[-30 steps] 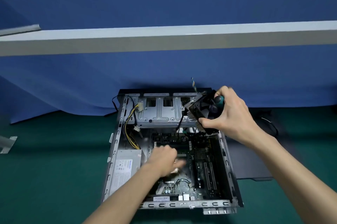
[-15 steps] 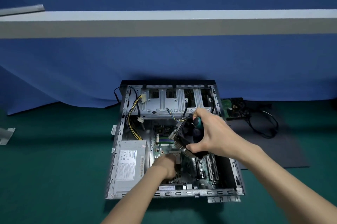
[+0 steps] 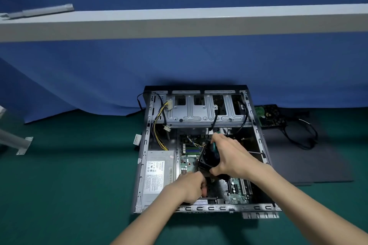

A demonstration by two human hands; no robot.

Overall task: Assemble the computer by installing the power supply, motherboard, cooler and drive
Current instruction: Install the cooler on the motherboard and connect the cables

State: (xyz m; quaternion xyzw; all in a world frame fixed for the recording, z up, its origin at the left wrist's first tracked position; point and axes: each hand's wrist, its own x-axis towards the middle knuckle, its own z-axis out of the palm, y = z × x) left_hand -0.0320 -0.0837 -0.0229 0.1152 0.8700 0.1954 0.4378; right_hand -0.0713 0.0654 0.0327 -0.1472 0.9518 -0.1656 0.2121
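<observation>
In the open case (image 3: 199,208) on the green desk (image 3: 69,175), the left hand (image 3: 191,187) sits low on the motherboard (image 3: 237,187), its fingers curled beneath the cooler (image 3: 209,158); whether they pinch anything cannot be told. The power supply (image 3: 157,175) lies in the case's left side. Just beyond, the right hand (image 3: 233,157) has its fingers clamped round the tilted cooler, a teal-handled screwdriver (image 3: 215,147) in the same grip. A drive cage (image 3: 199,113) spans the case's far end, and the drive (image 3: 268,115) lies outside on a dark mat (image 3: 308,165).
</observation>
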